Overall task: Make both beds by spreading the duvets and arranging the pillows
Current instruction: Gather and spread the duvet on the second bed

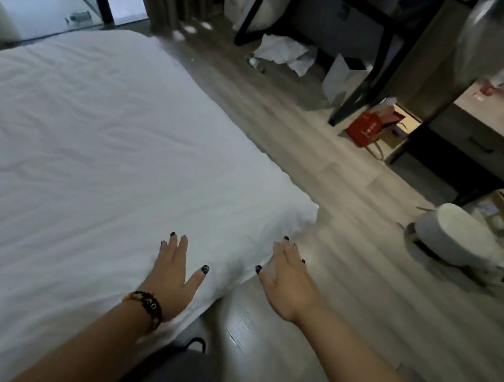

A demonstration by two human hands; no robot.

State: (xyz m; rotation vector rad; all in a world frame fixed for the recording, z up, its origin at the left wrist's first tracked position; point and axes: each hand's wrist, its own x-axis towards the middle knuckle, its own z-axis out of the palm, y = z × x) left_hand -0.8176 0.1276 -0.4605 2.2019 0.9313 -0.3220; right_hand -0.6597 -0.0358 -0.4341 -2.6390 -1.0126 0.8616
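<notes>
Head camera looks down on the white duvet (87, 138), spread nearly flat across the bed and filling the left half of the view, lightly creased, its near corner hanging over the mattress edge toward the wood floor (332, 157). Beyond the bed's far side, a dark desk (354, 15) stands over crumpled white linen (282, 52) and a white paper bag (343, 75), with a red bag (369, 128) just beside the desk leg. Off to the right sits a round white stool (457, 238). Now the hands: the left hand (173, 274) lies flat on the duvet near its edge, fingers straight and together, thumb spread, palm pressing the fabric and gripping nothing. A beaded bracelet (146, 304) circles that wrist. The right hand (287, 282) is open too, fingers extended, fingertips touching the duvet's hanging side below the corner, holding nothing.
</notes>
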